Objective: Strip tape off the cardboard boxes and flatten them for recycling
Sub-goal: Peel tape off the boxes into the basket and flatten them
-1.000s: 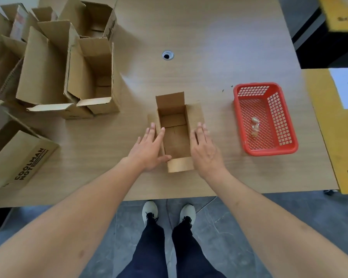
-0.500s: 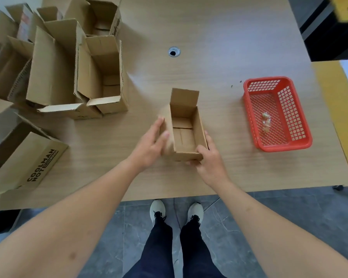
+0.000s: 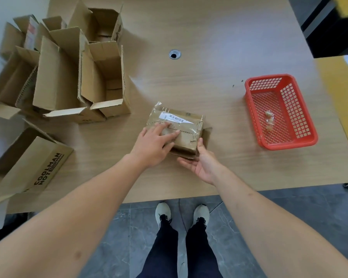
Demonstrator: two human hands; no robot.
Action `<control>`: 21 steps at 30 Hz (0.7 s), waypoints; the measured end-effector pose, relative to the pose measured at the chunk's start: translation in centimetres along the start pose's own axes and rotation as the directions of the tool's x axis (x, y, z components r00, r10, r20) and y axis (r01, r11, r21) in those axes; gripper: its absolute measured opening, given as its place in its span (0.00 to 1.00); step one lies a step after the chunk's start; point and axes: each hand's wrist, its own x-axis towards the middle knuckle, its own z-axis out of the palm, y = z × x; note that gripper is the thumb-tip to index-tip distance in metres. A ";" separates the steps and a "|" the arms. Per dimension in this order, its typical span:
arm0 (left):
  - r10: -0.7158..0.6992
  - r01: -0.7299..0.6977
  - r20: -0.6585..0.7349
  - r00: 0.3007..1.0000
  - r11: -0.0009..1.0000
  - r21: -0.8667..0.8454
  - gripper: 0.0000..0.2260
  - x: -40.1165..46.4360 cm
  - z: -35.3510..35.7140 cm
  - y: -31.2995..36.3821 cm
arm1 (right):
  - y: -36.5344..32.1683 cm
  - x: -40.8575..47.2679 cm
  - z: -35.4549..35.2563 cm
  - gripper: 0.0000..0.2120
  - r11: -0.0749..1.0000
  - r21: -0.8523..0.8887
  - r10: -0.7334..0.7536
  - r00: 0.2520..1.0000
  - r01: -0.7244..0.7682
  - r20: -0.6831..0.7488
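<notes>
Small taped box (image 3: 181, 129) on the table (image 3: 209, 37), bottom up. Left hand (image 3: 153, 145) presses flat fingers on top; right hand (image 3: 201, 163) cups its near corner, thumb up the side. Likely light, stiff, tape slick: pick at the loose tape edge beyond the left fingertips.

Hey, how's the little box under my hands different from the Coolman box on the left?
The small box still carries clear tape and a white barcode label; the Coolman box shows black printed lettering and no tape that I can see. The small box is much smaller. The left hand presses its top and the right hand cups its near end, while the Coolman box lies untouched. Both are brown cardboard on the table.
</notes>
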 end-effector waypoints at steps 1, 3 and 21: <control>-0.009 0.007 0.032 0.999 0.997 0.076 0.22 0.1 0.3 0.4 | 0.1 0.2 -0.3 0.25 0.986 -0.167 -0.033 0.992 0.013 -0.120; -0.032 0.021 0.056 0.998 0.981 0.190 0.23 0.5 0.8 1.3 | 0.1 0.6 -1.3 0.19 0.809 -0.587 -0.256 0.912 0.020 -0.321; -0.048 0.044 0.089 0.995 0.998 0.049 0.27 4.6 1.5 5.1 | -0.6 3.2 -2.2 0.10 0.802 -0.518 -0.466 0.854 0.297 -0.230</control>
